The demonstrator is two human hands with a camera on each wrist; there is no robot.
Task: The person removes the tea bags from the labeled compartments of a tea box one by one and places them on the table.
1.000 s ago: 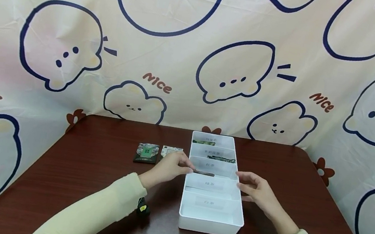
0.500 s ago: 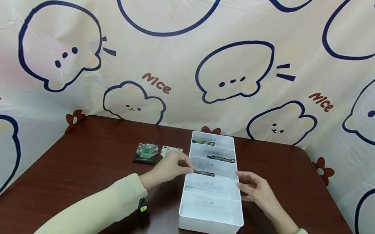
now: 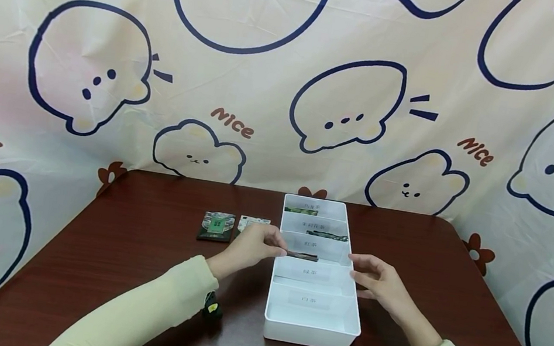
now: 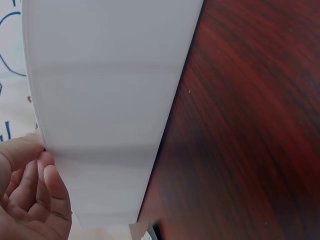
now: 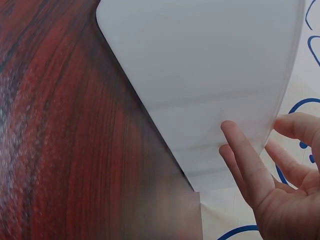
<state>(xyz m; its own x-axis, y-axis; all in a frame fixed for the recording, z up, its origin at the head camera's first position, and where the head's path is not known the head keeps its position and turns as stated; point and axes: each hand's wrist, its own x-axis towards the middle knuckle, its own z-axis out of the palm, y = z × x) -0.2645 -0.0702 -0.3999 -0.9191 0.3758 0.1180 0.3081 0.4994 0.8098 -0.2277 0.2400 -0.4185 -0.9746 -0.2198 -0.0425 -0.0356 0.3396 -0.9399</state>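
Note:
A long white divided box (image 3: 309, 336) with Chinese labels on its dividers stands on the table. At its left rim, my left hand (image 3: 251, 246) pinches a thin brown tea sachet (image 3: 303, 256) by one end. The sachet lies edge-up across the middle compartment, in front of the divider labelled for black tea. In the left wrist view the curled fingers (image 4: 59, 187) are at the rim, and the sachet is hidden behind the wall. My right hand (image 3: 381, 282) has its relaxed fingertips against the box's right side; the right wrist view shows two extended fingers (image 5: 245, 160) along the outer wall.
Green sachets stand in the two farthest compartments, one at the back (image 3: 301, 211) and another (image 3: 329, 236) ahead of it. Left of the box lie a dark green packet (image 3: 216, 226) and a pale packet (image 3: 251, 221), partly covered by my left hand. A printed cloth hangs behind the brown table (image 3: 142, 225).
Both hands and the box stay in place. The brown sachet in my left hand shifts very slightly in tilt; otherwise little differs.

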